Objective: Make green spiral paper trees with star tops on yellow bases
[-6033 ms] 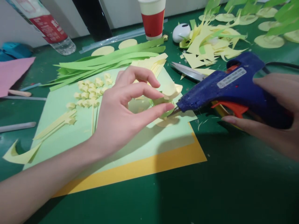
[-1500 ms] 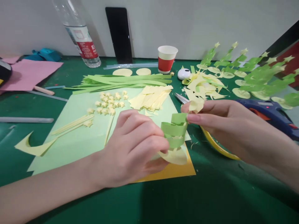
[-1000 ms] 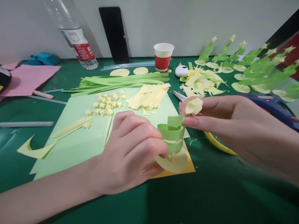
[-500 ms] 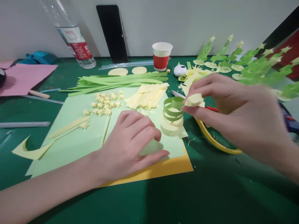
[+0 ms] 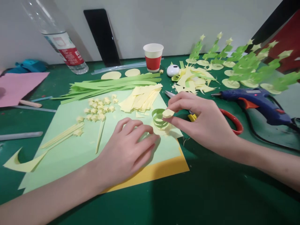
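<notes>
Green paper spiral (image 5: 161, 125), in the head view, stands on a round pale base (image 5: 164, 132) just inside the right edge of a light green sheet (image 5: 70, 156). At its top, the right hand (image 5: 201, 120) pinches a pale yellow star (image 5: 168, 113) between thumb and fingers; whether star and spiral are joined cannot be told. The left hand (image 5: 131, 143) is released and loosely curled over the sheet, just beside the base, its thumb hidden.

Small folded stars (image 5: 99, 107) cluster towards the sheet's far left corner, and yellow strips (image 5: 140, 98) fan out towards its far right one. Long green strips (image 5: 105, 85) lie along the far edge. An orange sheet (image 5: 171, 167) shows beneath the near edge, on the green bench (image 5: 187, 200).

Scissors (image 5: 192, 117) lie off the sheet's right edge, partly behind the right hand. Further right rests a blue glue gun (image 5: 260, 101), its nozzle pointing left. Star-topped green spirals (image 5: 255, 73) on round bases crowd the bench's far right corner. A paper cup (image 5: 153, 61) stands near the far edge, close to a heap of yellow scraps (image 5: 194, 78).
</notes>
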{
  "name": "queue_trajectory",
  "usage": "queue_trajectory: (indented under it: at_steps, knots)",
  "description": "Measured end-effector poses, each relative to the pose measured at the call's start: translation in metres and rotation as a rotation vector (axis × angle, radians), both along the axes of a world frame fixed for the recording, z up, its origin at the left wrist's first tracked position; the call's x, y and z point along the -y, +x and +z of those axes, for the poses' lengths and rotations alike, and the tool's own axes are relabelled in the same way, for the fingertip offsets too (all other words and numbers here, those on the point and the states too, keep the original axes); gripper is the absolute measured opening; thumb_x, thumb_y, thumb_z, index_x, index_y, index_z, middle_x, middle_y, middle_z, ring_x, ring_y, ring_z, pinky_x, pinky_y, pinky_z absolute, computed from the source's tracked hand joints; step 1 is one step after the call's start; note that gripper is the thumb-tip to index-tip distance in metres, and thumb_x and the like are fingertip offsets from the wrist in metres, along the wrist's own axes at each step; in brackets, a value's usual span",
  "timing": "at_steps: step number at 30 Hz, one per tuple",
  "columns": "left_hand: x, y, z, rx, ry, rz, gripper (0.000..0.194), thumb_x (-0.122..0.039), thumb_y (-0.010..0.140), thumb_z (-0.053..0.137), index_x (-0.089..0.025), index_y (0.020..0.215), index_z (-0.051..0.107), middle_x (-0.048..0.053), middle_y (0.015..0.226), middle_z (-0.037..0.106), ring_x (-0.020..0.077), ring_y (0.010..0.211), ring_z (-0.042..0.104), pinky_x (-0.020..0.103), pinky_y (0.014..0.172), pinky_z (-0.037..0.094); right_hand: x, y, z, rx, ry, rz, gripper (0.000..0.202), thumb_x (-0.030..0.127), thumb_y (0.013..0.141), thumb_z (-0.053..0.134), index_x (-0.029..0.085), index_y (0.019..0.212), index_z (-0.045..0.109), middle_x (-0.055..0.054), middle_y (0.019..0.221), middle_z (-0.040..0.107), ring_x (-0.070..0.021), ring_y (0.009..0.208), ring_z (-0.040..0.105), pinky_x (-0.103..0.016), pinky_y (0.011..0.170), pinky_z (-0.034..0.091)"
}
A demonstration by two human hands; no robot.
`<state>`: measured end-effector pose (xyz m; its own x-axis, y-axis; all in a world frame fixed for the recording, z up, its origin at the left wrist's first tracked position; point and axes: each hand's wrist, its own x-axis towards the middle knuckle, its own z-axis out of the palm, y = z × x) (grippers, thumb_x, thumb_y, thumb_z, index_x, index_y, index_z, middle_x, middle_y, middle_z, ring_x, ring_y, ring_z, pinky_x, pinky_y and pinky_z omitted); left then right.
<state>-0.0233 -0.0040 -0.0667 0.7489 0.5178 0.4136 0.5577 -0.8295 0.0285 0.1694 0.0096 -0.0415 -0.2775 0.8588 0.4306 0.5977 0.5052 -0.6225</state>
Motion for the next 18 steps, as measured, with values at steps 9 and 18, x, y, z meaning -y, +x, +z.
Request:
queue_trajectory:
  at_steps: [9, 18]
  knots:
    - [-0.0009, 0.0005, -0.0027, -0.028, -0.04, 0.01, 0.02, -0.019, 0.086, 0.044, -0.018, 0.098, 0.061, 0.008, 0.096, 0.062, 0.0242, 0.088, 0.047, 0.042, 0.083, 0.035, 0.0014, -0.002, 0.0015, -0.005, 0.015, 0.017, 0.009, 0.016, 0.074, 0.061, 0.019, 0.066, 0.06, -0.002, 0.077, 0.062, -0.0154, 0.076, 0.058, -0.029, 0.068, 0.046]
    - [-0.0007, 0.0014, -0.004, -0.054, -0.106, 0.007, 0.024, -0.022, 0.088, 0.041, -0.018, 0.103, 0.06, 0.009, 0.098, 0.057, 0.0245, 0.092, 0.043, 0.043, 0.086, 0.032, 0.0026, -0.0033, 0.0004, -0.029, 0.035, 0.021, 0.009, 0.014, 0.075, 0.059, 0.015, 0.066, 0.06, -0.004, 0.076, 0.061, -0.0142, 0.075, 0.056, -0.027, 0.066, 0.045]
